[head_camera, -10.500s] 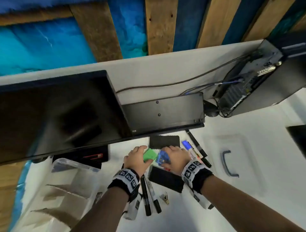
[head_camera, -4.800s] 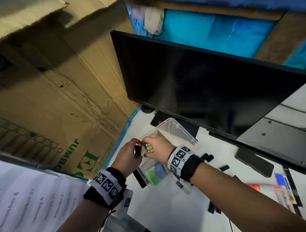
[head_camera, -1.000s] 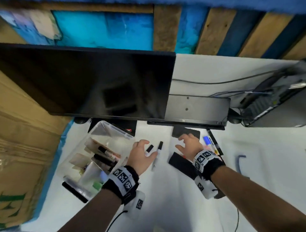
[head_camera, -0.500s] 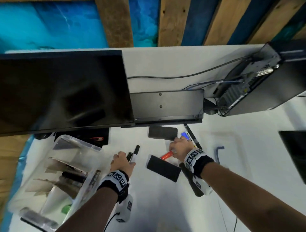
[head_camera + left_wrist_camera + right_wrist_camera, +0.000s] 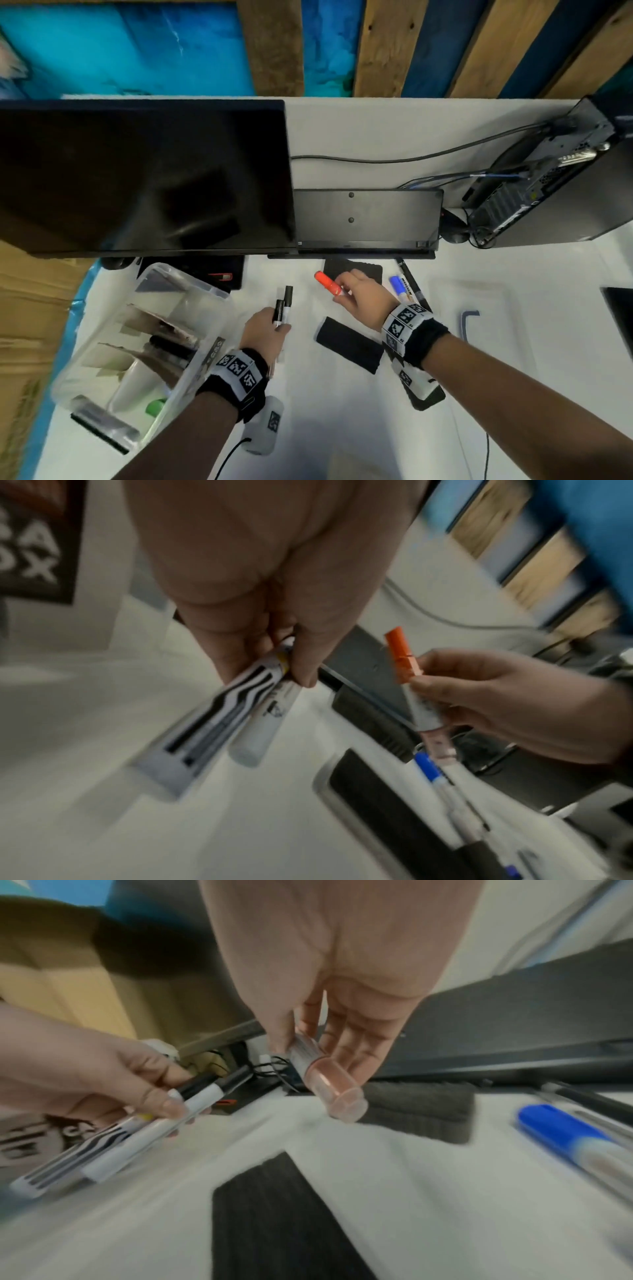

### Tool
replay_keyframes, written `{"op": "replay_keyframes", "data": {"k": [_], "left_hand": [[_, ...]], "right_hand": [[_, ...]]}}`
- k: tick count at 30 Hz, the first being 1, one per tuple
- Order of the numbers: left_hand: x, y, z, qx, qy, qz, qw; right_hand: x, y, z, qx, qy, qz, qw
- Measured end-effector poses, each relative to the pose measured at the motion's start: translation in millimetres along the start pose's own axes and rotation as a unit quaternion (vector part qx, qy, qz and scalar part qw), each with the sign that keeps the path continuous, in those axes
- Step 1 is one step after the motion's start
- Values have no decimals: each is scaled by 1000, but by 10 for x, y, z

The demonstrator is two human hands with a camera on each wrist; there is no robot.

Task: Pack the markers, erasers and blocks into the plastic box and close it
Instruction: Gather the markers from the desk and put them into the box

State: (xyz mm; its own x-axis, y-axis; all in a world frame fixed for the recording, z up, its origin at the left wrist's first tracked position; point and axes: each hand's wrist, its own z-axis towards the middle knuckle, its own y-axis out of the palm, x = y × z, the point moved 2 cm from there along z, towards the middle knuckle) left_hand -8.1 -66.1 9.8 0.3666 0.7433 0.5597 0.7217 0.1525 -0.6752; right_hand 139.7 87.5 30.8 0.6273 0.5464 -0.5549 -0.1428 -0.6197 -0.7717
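Head view: left hand [image 5: 265, 329] grips two half-hidden black markers [image 5: 283, 306], right hand [image 5: 363, 298] a red marker [image 5: 328, 283]

Both hands, left [image 5: 265, 327] and right [image 5: 363, 296], raised, fingers curled.

even indoor light, soft shadows, wide-angle edge bending, wrist views motion-blurred, dull screen glare

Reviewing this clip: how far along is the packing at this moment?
Partly done. The plastic box stands open and already holds dark markers and a green block. In hand: the left hand grips two black markers, and the right hand pinches a red marker. Left on the table: two black erasers, a blue marker, a black marker, and the lid.
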Motion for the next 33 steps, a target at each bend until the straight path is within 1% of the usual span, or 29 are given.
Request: {"op": "replay_keyframes", "data": {"k": [3,6,8,11,13,15,18,21,25,27,29,31,33], "left_hand": [[91,-318,-290,64,61,-56,995],[27,-681,-618,108,87,-110,984],[-126,-937,-784,135,66,-164,975],[-538,-1289,-854,164,-5,-259,952],[-840,-1477,-830,188,-58,-304,932],[-1045,-1606,-795,201,-81,-333,918],[-1217,-1720,-695,189,-107,-350,911],[-1353,-1778,-585,146,-131,-343,919],[-1363,-1834,-512,92,-139,-313,935],[-1329,-1885,-507,100,-141,-270,947],[-1287,-1956,-542,143,-143,-205,958],[-1169,-2000,-604,176,-112,-175,962],[-990,-1983,-655,182,-70,-179,964]], "right_hand": [[-482,45,86,1,-66,15,998],[-1051,147,195,3,-131,33,991],[-1453,231,242,-7,-163,48,985],[-1975,386,287,-26,-209,71,975],[-2236,514,326,-40,-227,83,970],[-2428,647,376,-49,-233,87,967],[-2616,793,432,-63,-226,58,970],[-2690,903,488,-73,-218,32,973],[-2691,1030,543,-83,-192,-1,978],[-2660,1052,552,-84,-173,-7,981],[-2615,1024,545,-77,-168,-10,983],[-2542,959,522,-70,-171,-2,983],[-2428,871,479,-62,-160,15,985]]}}
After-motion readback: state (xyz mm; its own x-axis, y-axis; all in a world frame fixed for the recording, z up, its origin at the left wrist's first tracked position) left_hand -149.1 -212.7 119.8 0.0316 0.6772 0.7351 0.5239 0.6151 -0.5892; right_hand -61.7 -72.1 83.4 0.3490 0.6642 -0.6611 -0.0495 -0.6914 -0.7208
